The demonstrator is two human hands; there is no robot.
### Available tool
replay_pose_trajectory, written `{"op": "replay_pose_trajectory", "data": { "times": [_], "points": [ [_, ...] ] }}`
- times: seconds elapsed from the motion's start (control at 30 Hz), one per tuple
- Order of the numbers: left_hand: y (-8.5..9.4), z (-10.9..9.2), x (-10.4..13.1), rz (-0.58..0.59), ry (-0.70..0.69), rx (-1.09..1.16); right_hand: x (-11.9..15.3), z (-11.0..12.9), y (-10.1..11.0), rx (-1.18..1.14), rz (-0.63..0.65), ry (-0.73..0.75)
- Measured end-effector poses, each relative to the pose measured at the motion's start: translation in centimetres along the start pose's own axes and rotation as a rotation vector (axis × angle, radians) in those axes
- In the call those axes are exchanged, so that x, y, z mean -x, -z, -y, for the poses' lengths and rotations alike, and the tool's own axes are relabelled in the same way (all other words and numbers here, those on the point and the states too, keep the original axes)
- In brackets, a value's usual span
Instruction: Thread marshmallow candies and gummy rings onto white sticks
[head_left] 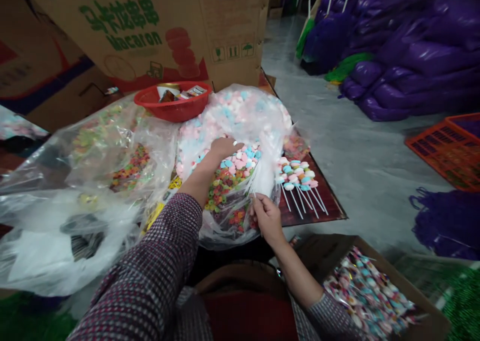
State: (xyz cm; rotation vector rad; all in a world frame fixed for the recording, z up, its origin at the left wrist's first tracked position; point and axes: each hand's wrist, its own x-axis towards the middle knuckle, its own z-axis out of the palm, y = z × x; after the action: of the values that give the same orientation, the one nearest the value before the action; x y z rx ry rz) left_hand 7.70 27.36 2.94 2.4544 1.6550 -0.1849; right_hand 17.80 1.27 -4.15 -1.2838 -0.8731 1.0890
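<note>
My left hand point(224, 147) reaches over the pink, white and blue marshmallow candies point(240, 162) in a large clear plastic bag point(275, 118). One of its digits stretches out to the right; the other fingertips are partly hidden. Nearer to me, colourful ring-shaped gummies point(219, 191) lie in clear plastic. At the bag's near right side, my right hand point(267, 217) is closed in a pinch, apparently on a thin white stick whose tip barely shows. Just right of it, several finished candy skewers point(298, 176) with white sticks rest on the dark red tabletop point(332, 208).
A red basin point(176, 103) with small packets stands behind the bags. More gummies lie in a clear bag point(93, 146) at left. A Macaron carton point(232, 26) rises at the back. At lower right is a box of wrapped skewers point(375, 296); an orange crate point(446, 151) lies beyond.
</note>
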Motion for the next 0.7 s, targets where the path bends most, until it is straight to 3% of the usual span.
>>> {"op": "replay_pose_trajectory", "data": {
  "times": [0.3,0.47,0.6,0.7],
  "points": [
    [-1.3,-1.2,5.2,-0.026,-0.091,-0.090,-0.1,0.0,0.2,0.016,0.009,0.047],
    [-2.2,-1.9,8.9,-0.161,-0.218,-0.124,-0.1,0.2,0.2,0.021,-0.010,0.046],
    [-3.5,-2.0,10.7,-0.234,-0.209,-0.015,-0.2,0.1,0.1,0.008,-0.007,0.034],
    [-4.1,-1.6,12.1,-0.369,-0.202,0.070,-0.5,0.5,0.2,-0.056,-0.026,-0.020]
  ]
}}
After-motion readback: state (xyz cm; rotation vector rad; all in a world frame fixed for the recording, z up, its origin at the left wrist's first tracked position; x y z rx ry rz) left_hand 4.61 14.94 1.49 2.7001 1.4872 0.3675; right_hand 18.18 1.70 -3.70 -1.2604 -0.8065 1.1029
